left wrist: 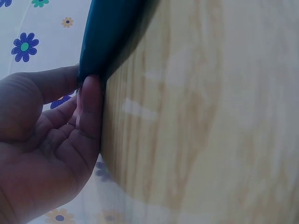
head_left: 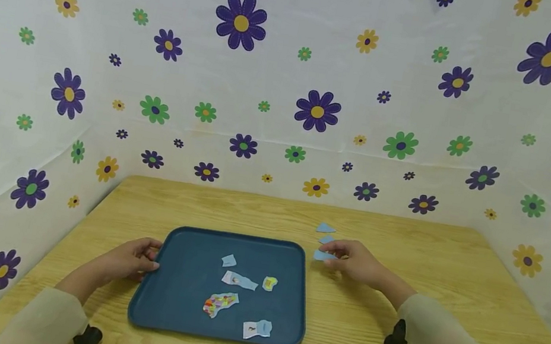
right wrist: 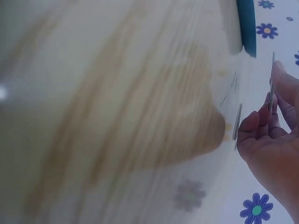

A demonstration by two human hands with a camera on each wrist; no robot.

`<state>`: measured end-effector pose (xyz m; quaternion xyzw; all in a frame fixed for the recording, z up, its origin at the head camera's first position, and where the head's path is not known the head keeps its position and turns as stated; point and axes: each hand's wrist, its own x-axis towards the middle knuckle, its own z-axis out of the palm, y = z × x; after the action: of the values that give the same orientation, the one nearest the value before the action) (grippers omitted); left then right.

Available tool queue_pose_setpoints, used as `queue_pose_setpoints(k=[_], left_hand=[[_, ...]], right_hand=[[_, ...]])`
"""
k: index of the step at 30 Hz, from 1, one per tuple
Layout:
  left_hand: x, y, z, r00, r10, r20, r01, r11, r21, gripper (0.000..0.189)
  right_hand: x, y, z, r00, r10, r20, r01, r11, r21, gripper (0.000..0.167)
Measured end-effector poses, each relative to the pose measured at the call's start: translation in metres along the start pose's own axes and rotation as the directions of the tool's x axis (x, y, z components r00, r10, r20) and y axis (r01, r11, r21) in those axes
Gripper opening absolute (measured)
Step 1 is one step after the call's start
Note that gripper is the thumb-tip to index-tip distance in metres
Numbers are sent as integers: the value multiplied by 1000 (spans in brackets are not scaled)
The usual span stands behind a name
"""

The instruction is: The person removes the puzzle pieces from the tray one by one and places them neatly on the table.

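My left hand (head_left: 132, 257) pinches the left rim of the dark blue tray (head_left: 172, 312); in the left wrist view, thumb and fingers meet at the tray's edge (left wrist: 96, 51). To the right of the tray, my right hand (head_left: 355, 262) pinches a light blue paper piece (head_left: 323, 256) between thumb and fingers. That thin piece (right wrist: 272, 84) shows edge-on in the right wrist view. Just beyond the hand, two more light blue pieces lie on the table, one partly hidden piece (head_left: 326, 240) and a pointed piece (head_left: 325, 228).
Several torn-looking paper pieces lie apart on the tray: a small pale blue piece (head_left: 229, 261), a long printed piece (head_left: 239, 280), a yellow-patterned piece (head_left: 270, 283), a multicoloured piece (head_left: 220, 304) and a white-and-blue piece (head_left: 257, 330). Flowered cloth (head_left: 280, 76) encloses the wooden table (head_left: 405, 241).
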<state>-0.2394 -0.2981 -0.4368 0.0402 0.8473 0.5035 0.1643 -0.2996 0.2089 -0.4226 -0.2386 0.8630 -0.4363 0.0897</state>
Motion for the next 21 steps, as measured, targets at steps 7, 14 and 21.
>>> queue_pose_setpoints(k=[7, 14, 21], left_hand=[[0, 2, -1, 1000, 5, 11, -5, 1000, -1, 51], [0, 1, -3, 1000, 20, 19, -20, 1000, 6, 53], [-2, 3, -1, 1000, 14, 19, -14, 1000, -1, 53]], right_hand=[[-1, 5, -6, 1000, 23, -7, -23, 1000, 11, 27], [5, 10, -10, 1000, 22, -10, -23, 1000, -10, 27], [11, 18, -10, 999, 35, -12, -35, 999, -21, 26]])
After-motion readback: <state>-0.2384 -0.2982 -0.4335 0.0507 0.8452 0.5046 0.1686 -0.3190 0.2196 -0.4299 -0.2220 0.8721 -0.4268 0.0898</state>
